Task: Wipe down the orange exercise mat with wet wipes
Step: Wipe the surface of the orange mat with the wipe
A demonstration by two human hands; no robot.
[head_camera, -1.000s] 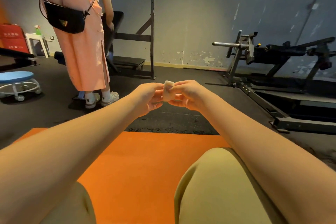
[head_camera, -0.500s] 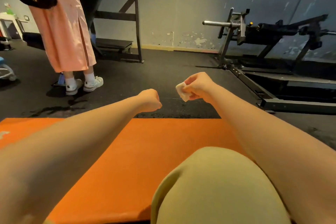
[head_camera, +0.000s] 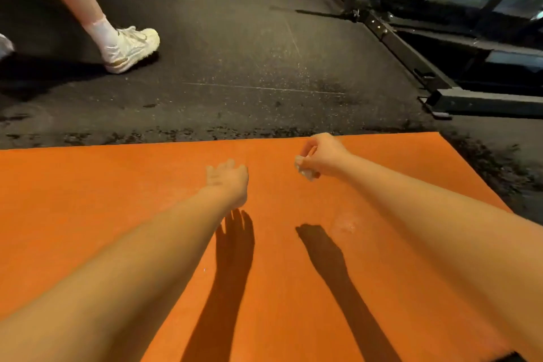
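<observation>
The orange exercise mat (head_camera: 123,214) fills the lower half of the view, its far edge against the black floor. My right hand (head_camera: 323,156) hovers above the mat near that far edge and pinches a small folded white wet wipe (head_camera: 305,172) at the fingertips. My left hand (head_camera: 227,181) is stretched out above the mat's middle with its fingers spread and holds nothing. Both hands cast shadows on the mat, so they are off its surface. A faint wet patch (head_camera: 345,225) shows on the mat under my right forearm.
Black rubber floor (head_camera: 249,62) lies beyond the mat. A person's leg and white sneaker (head_camera: 132,48) stand at the upper left. Black steel gym machine frames (head_camera: 426,76) run along the right and far side.
My view has tipped down onto the mat. Both hands have dropped from in front of me to just above the mat. The left hand has opened from a fist; the right still holds the wipe.
</observation>
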